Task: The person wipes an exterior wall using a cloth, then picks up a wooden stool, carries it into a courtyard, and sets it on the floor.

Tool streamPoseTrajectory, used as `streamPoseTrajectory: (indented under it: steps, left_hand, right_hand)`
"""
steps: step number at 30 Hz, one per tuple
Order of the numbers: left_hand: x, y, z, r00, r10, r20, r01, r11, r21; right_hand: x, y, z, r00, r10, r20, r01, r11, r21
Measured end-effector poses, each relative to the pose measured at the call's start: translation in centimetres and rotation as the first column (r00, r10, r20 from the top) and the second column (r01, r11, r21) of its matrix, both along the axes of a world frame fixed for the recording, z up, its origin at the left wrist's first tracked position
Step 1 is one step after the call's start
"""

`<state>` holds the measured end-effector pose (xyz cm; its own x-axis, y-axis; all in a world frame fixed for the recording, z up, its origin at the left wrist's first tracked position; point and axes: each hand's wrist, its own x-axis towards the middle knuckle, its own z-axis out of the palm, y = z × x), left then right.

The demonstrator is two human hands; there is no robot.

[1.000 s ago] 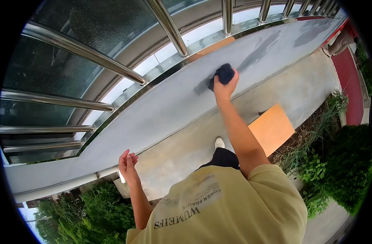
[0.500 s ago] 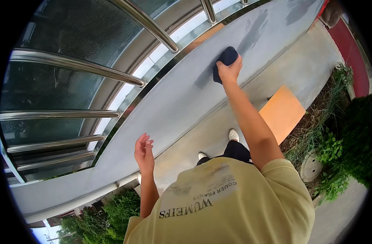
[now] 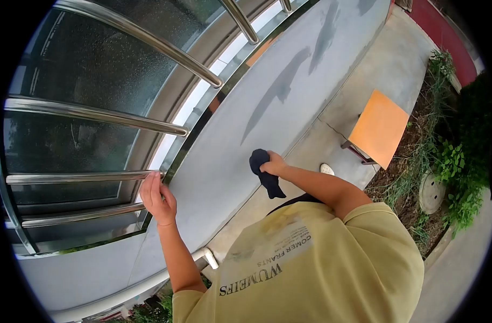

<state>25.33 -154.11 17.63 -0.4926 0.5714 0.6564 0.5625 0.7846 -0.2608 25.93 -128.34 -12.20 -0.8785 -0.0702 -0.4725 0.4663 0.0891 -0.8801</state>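
A dark navy cloth (image 3: pixel 264 175) is bunched in my right hand (image 3: pixel 275 163), its loose end hanging down. The hand is held out in front of my body, off the grey wall surface (image 3: pixel 219 156). Dark damp-looking streaks (image 3: pixel 281 81) mark that surface further up. My left hand (image 3: pixel 158 199) is raised at the lower end of a shiny metal bar (image 3: pixel 84 177). Its fingers are stretched and slightly bent, with nothing in them; whether the fingertips touch the bar I cannot tell.
Several metal bars (image 3: pixel 95 113) stand in front of a dark wet window (image 3: pixel 84 59). An orange-topped stool (image 3: pixel 379 129) stands on the concrete walkway (image 3: pixel 332 116). Beside it run a planted strip (image 3: pixel 412 172) and a round cover (image 3: pixel 432 194). A white pipe (image 3: pixel 122 296) runs along the bottom left.
My right hand with the cloth has come down off the wall surface toward my body, baring a longer dark streak. My left hand has moved up and left to the metal bar.
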Motion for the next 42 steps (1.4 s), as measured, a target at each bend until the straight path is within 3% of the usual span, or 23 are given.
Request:
streamPoseTrajectory:
  steps: [1, 3, 4, 5, 6, 7, 9, 12, 14, 16, 17, 19, 22, 25, 28, 30, 31, 32, 33, 34, 37, 40, 42]
  left_hand:
    - [-0.1, -0.5, -0.5, 0.999, 0.008, -0.051, -0.011, 0.998, -0.057]
    - [-0.9, -0.5, -1.5, 0.987, 0.012, -0.161, -0.04, 0.985, -0.169]
    - [-1.0, 0.0, -1.9, 0.978, 0.047, -0.205, -0.088, 0.977, -0.195]
    - [-1.2, 0.2, -2.0, 0.977, 0.064, -0.204, -0.109, 0.97, -0.218]
    - [-1.4, 0.3, -2.1, 0.976, 0.082, -0.203, -0.131, 0.961, -0.242]
    - [-1.6, 0.2, -2.2, 0.974, 0.1, -0.202, -0.153, 0.951, -0.267]
    - [-1.9, -0.1, -2.4, 0.975, 0.105, -0.195, -0.157, 0.949, -0.274]
    - [-2.0, 0.3, -2.4, 0.982, 0.106, -0.157, -0.145, 0.954, -0.263]
    - [-1.7, 0.1, -2.3, 0.987, 0.114, -0.118, -0.143, 0.95, -0.278]
    - [-1.4, 0.5, -2.1, 0.985, 0.107, -0.136, -0.141, 0.952, -0.273]
    - [-1.3, 0.4, -2.0, 0.984, 0.102, -0.145, -0.139, 0.951, -0.276]
    - [-1.0, 0.4, -1.8, 0.992, 0.112, -0.056, -0.123, 0.95, -0.287]
    - [-1.3, 1.0, -2.0, 0.985, 0.111, -0.132, -0.147, 0.941, -0.304]
    - [-1.5, 1.0, -2.6, 0.981, 0.112, -0.158, -0.155, 0.943, -0.295]
    - [-1.4, 1.0, -2.6, 0.982, 0.115, -0.148, -0.159, 0.928, -0.336]
    - [-1.8, 1.1, -2.5, 0.984, 0.108, -0.139, -0.151, 0.921, -0.358]
    - [-1.9, 1.2, -2.6, 0.983, 0.099, -0.157, -0.15, 0.921, -0.359]
    - [-1.9, 1.3, -2.7, 0.981, 0.089, -0.17, -0.146, 0.921, -0.362]
    - [-2.1, 1.4, -2.8, 0.98, 0.076, -0.185, -0.141, 0.921, -0.364]
    - [-2.2, 1.5, -2.8, 0.978, 0.069, -0.196, -0.139, 0.918, -0.37]
    - [-2.3, 1.3, -3.0, 0.976, 0.084, -0.203, -0.156, 0.914, -0.374]
    - [-2.6, 1.2, -3.5, 0.97, 0.081, -0.23, -0.167, 0.907, -0.386]
    - [-2.7, 1.1, -3.2, 0.969, 0.081, -0.234, -0.172, 0.9, -0.4]
  right_hand:
    - [0.1, 1.3, 0.7, 0.971, -0.235, -0.034, 0.236, 0.971, 0.03]
    - [-1.7, 3.5, 3.1, 0.842, -0.532, -0.088, 0.513, 0.841, -0.171]
    - [-3.3, 4.6, 4.6, 0.787, -0.599, -0.148, 0.57, 0.798, -0.195]
    - [-5.4, 5.3, 4.8, 0.705, -0.683, -0.192, 0.605, 0.72, -0.341]
    - [-6.9, 5.8, 7.2, 0.678, -0.711, -0.187, 0.639, 0.695, -0.33]
    - [-8.8, 5.8, 7.3, 0.682, -0.666, -0.302, 0.674, 0.733, -0.095]
    - [-9.3, 3.0, 8.9, 0.673, -0.69, -0.267, 0.736, 0.661, 0.145]
    - [-6.6, -0.5, 8.9, 0.806, -0.491, -0.33, 0.562, 0.811, 0.165]
    - [-4.0, -5.0, 8.4, 0.852, -0.383, -0.358, 0.458, 0.876, 0.151]
    - [-2.6, -7.7, 8.4, 0.883, -0.394, -0.254, 0.423, 0.904, 0.07]
    - [-2.4, -7.9, 7.8, 0.897, -0.39, -0.209, 0.394, 0.919, -0.024]
    - [-2.1, -5.6, 7.6, 0.949, -0.304, -0.083, 0.241, 0.87, -0.43]
    - [-2.0, -4.0, 8.4, 0.823, -0.567, 0.016, 0.531, 0.761, -0.374]
    - [-1.4, -6.6, 12.8, 0.759, -0.455, -0.465, 0.422, 0.889, -0.179]
    - [-1.5, -6.7, 10.6, 0.714, -0.37, -0.594, 0.314, 0.928, -0.202]
    - [-1.3, -4.8, 6.7, 0.819, -0.308, -0.485, 0.238, 0.95, -0.202]
    - [-1.6, -4.7, 3.9, 0.844, -0.453, -0.287, 0.434, 0.892, -0.131]
    - [-1.8, -3.1, 1.3, 0.863, -0.501, -0.063, 0.498, 0.865, -0.054]
    - [-1.9, -1.9, -0.5, 0.767, -0.632, 0.11, 0.641, 0.756, -0.132]
    - [-2.2, -1.3, -2.9, 0.739, -0.669, 0.077, 0.673, 0.739, -0.04]
    - [-4.4, -0.1, -4.0, 0.734, -0.678, -0.051, 0.667, 0.732, -0.137]
    - [-7.5, -0.6, -3.7, 0.738, -0.661, -0.134, 0.673, 0.734, 0.087]
    - [-7.5, 0.2, -5.2, 0.857, -0.511, -0.063, 0.511, 0.83, 0.222]
